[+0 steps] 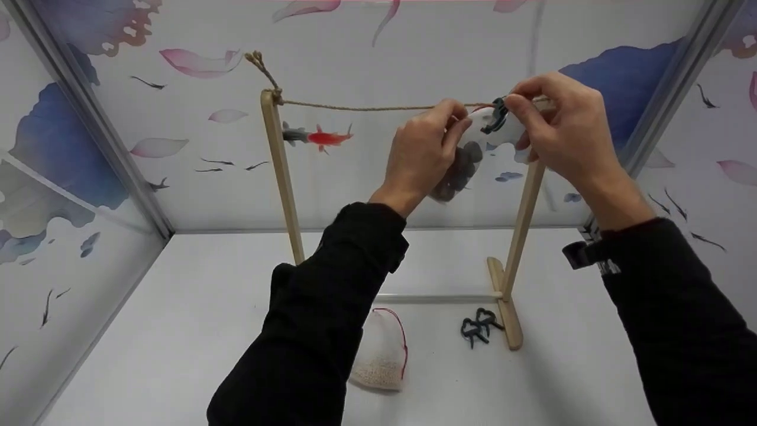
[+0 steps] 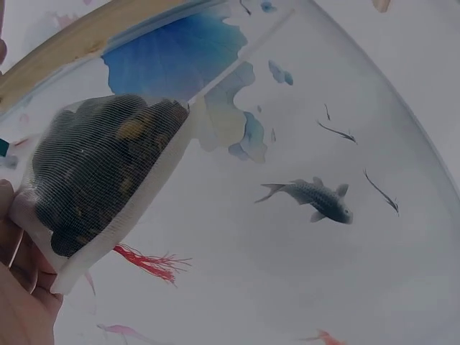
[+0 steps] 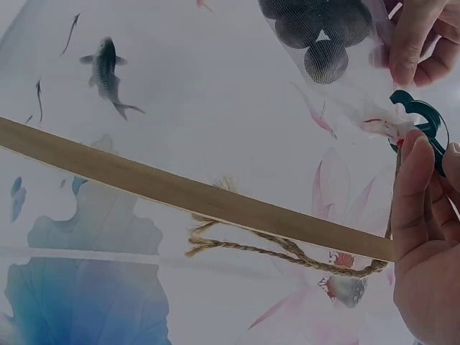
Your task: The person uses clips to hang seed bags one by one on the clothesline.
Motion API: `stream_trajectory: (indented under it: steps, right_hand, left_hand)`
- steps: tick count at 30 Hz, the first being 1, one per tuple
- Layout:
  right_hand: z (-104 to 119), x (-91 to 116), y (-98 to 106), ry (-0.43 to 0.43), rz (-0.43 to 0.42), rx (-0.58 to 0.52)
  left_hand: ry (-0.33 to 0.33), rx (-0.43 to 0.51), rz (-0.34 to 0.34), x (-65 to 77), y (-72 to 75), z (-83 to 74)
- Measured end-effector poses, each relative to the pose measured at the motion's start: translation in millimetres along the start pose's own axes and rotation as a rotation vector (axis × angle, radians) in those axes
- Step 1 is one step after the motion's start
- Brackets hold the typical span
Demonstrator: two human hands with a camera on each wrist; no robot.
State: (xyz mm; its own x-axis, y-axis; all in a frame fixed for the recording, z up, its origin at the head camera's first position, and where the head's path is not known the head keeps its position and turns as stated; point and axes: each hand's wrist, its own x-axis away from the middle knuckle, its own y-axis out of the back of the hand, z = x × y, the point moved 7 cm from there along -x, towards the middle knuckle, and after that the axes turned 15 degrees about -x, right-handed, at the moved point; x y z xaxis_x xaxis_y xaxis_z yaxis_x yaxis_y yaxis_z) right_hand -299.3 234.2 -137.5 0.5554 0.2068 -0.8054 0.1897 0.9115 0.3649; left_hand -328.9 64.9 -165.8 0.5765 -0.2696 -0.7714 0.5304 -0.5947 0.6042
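Note:
A sheer drawstring mesh bag [image 1: 461, 168] with dark round lumps inside hangs just under a twine line [image 1: 355, 108]. My left hand [image 1: 423, 148] pinches the bag near its top; a red tassel [image 2: 154, 264] trails from it in the left wrist view. Beside it, my right hand [image 1: 565, 127] grips a dark green spring clip [image 1: 497, 115] between thumb and fingers, right at the twine. In the right wrist view the clip [image 3: 433, 126] overlaps the gathered neck of the bag and its red cord. My right palm is partly cut off there.
The twine is tied between two wooden posts, left [image 1: 281, 171] and right [image 1: 525, 219], joined low by a pale crossbar [image 1: 437, 297]. On the white table lie another mesh bag [image 1: 378, 373] with beige grains and red cord, and dark clips [image 1: 474, 331] near the right foot [image 1: 510, 325]. Printed panels surround the table.

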Motion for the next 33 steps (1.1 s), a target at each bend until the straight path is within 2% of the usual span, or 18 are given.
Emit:
stream_trajectory:
  steps: [4,8,11,16,18,26,33]
  right_hand:
    - [-0.3,2.2,-7.0,0.041,0.045,0.041]
    - [-5.6,4.2,-12.9,0.005,0.076,0.033]
    - [-10.6,6.9,-14.9,-0.015,0.075,0.014]
    - [-16.9,12.9,-16.6,-0.002,0.056,0.024]
    - [-19.1,16.2,-17.0,-0.004,0.051,0.030]
    - [-23.4,34.3,-20.9,-0.021,0.022,0.048]
    - [-31.9,57.6,-31.3,-0.046,-0.015,0.009]
  left_hand:
    - [0.020,0.008,0.010,0.7,-0.5,0.9]
    - [0.022,0.021,0.028,1.0,-1.2,-0.6]
    - [0.016,0.019,0.059,1.3,-3.3,-2.5]
    - [0.025,0.013,0.135,4.0,-10.4,-0.3]
    - [0.029,0.020,0.146,6.0,-12.7,1.3]
    - [0.027,0.035,0.115,20.1,-20.2,4.9]
    - [0.031,0.083,0.112,33.6,-31.6,4.4]
